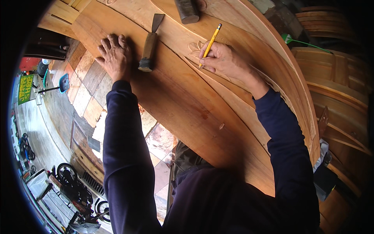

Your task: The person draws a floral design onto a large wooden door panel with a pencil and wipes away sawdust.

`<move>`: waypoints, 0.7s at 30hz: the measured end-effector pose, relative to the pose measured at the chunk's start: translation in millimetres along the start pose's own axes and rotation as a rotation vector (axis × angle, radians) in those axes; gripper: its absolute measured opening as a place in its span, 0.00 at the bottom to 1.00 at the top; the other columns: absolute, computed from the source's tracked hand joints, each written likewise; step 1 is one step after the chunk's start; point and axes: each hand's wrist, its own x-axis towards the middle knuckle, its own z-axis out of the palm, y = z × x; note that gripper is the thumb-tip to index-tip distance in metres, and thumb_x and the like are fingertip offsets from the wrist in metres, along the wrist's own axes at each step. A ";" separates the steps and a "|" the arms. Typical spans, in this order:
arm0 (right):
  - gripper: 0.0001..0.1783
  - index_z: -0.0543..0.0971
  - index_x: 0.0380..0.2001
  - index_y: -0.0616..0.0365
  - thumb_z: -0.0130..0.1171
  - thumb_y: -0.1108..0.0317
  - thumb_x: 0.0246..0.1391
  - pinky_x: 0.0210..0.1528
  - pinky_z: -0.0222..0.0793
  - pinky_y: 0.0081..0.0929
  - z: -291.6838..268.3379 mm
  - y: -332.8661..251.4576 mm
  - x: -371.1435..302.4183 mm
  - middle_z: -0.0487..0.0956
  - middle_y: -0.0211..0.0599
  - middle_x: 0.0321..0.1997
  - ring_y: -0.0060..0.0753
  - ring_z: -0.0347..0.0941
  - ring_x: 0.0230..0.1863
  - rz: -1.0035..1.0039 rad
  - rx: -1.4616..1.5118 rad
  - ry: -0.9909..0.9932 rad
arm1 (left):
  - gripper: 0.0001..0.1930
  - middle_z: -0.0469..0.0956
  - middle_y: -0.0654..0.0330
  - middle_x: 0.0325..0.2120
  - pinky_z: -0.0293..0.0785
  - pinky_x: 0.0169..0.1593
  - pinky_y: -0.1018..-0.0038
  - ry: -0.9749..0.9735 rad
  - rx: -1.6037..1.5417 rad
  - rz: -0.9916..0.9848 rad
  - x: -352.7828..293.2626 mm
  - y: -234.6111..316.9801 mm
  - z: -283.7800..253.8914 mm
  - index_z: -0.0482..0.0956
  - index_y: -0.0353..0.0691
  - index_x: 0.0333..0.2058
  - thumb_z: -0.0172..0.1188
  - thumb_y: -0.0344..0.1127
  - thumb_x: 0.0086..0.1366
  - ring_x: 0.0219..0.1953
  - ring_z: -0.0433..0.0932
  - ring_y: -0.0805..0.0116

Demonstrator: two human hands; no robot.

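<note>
A large wooden panel (183, 101) with carved, curving lines lies in front of me. My right hand (224, 58) grips a yellow pencil (212, 41), its tip down at the wood beside a small leaf-shaped carving (194, 47). Fingers spread, my left hand (115, 56) rests flat near the panel's left edge. Between the hands lies a chisel (148, 48) with a wooden handle and a flat, dark blade pointing away from me. Farther off on the panel sits a dark cylindrical piece (187, 11), partly cut off by the frame.
Stacked wooden panels (335, 78) stand on the right, with a green-headed stick (304, 41) beside them. A dark box-like object (324, 181) sits at lower right. On the left are a tiled floor (91, 89), a blue dustpan (64, 82), a yellow-green sign (26, 89) and a motorcycle (72, 187).
</note>
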 end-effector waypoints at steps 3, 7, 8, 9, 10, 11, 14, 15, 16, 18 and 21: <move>0.06 0.74 0.44 0.58 0.60 0.72 0.67 0.29 0.64 0.18 -8.2 4.3 -5.9 0.74 0.26 0.30 0.17 0.68 0.28 0.014 -0.008 -0.027 | 0.33 0.62 0.48 0.72 0.49 0.71 0.32 -0.039 -0.028 -0.020 2.3 4.4 -5.3 0.65 0.43 0.70 0.37 0.59 0.78 0.75 0.55 0.41; 0.05 0.74 0.43 0.58 0.60 0.72 0.67 0.29 0.63 0.18 -1.4 3.1 -5.4 0.74 0.26 0.30 0.16 0.67 0.27 -0.033 0.026 0.010 | 0.32 0.62 0.48 0.71 0.49 0.71 0.32 -0.015 0.005 -0.003 1.9 0.9 -1.9 0.64 0.44 0.70 0.37 0.59 0.78 0.75 0.56 0.41; 0.05 0.74 0.43 0.58 0.60 0.72 0.67 0.29 0.63 0.18 -2.1 3.7 -5.8 0.74 0.26 0.30 0.16 0.67 0.27 -0.035 0.025 0.013 | 0.32 0.62 0.48 0.72 0.49 0.71 0.32 -0.005 0.061 0.022 2.7 -0.5 -0.2 0.64 0.44 0.70 0.37 0.59 0.78 0.75 0.56 0.41; 0.05 0.74 0.43 0.58 0.59 0.73 0.67 0.29 0.63 0.19 -3.3 5.4 -5.5 0.74 0.27 0.30 0.16 0.67 0.27 -0.030 -0.002 0.001 | 0.32 0.62 0.48 0.72 0.49 0.71 0.32 -0.003 0.059 0.025 3.0 -1.8 1.5 0.64 0.44 0.70 0.37 0.59 0.78 0.75 0.56 0.41; 0.05 0.74 0.42 0.58 0.59 0.73 0.67 0.28 0.63 0.19 -2.7 3.5 -4.8 0.75 0.27 0.31 0.16 0.66 0.27 -0.023 -0.028 -0.012 | 0.33 0.61 0.48 0.72 0.49 0.71 0.33 -0.019 0.021 0.002 2.4 -1.8 1.4 0.64 0.44 0.70 0.37 0.59 0.78 0.75 0.56 0.41; 0.05 0.74 0.42 0.58 0.59 0.73 0.67 0.28 0.63 0.19 -4.0 1.4 -8.2 0.75 0.27 0.31 0.16 0.66 0.27 -0.021 -0.028 -0.009 | 0.33 0.61 0.48 0.72 0.49 0.71 0.33 -0.034 -0.017 -0.021 1.6 -1.5 1.3 0.64 0.44 0.70 0.36 0.59 0.78 0.75 0.55 0.41; 0.05 0.74 0.42 0.59 0.59 0.73 0.67 0.28 0.63 0.20 -9.3 -2.5 -23.2 0.75 0.27 0.31 0.16 0.66 0.27 0.074 -0.113 -0.009 | 0.33 0.60 0.48 0.73 0.48 0.72 0.33 -0.036 0.008 -0.004 1.5 -4.1 0.5 0.64 0.43 0.71 0.36 0.59 0.78 0.75 0.55 0.41; 0.06 0.74 0.42 0.59 0.60 0.71 0.67 0.27 0.63 0.20 -10.2 2.3 -25.6 0.75 0.26 0.29 0.17 0.66 0.26 0.050 -0.046 0.003 | 0.33 0.60 0.48 0.73 0.48 0.72 0.33 -0.037 0.006 -0.003 0.9 -3.8 1.3 0.64 0.43 0.71 0.36 0.59 0.78 0.75 0.55 0.41; 0.07 0.73 0.41 0.58 0.61 0.69 0.67 0.26 0.63 0.21 -10.8 4.4 -28.3 0.74 0.26 0.27 0.17 0.65 0.25 0.026 0.022 0.019 | 0.34 0.60 0.48 0.73 0.48 0.72 0.33 -0.034 -0.007 -0.014 1.8 -0.9 0.9 0.63 0.43 0.71 0.36 0.60 0.78 0.75 0.55 0.41; 0.07 0.74 0.41 0.58 0.61 0.69 0.67 0.26 0.62 0.21 -11.4 8.3 -25.5 0.74 0.26 0.27 0.17 0.65 0.25 0.016 -0.017 0.026 | 0.34 0.60 0.48 0.73 0.48 0.72 0.33 -0.031 -0.023 -0.020 2.0 4.1 -0.3 0.63 0.43 0.72 0.36 0.60 0.78 0.75 0.55 0.41; 0.07 0.74 0.42 0.58 0.61 0.68 0.67 0.27 0.62 0.22 -3.3 2.2 -17.7 0.74 0.25 0.27 0.17 0.65 0.26 -0.020 -0.069 0.036 | 0.35 0.59 0.48 0.73 0.48 0.72 0.33 -0.027 -0.025 -0.021 2.3 -0.8 2.6 0.62 0.43 0.72 0.36 0.60 0.78 0.75 0.55 0.42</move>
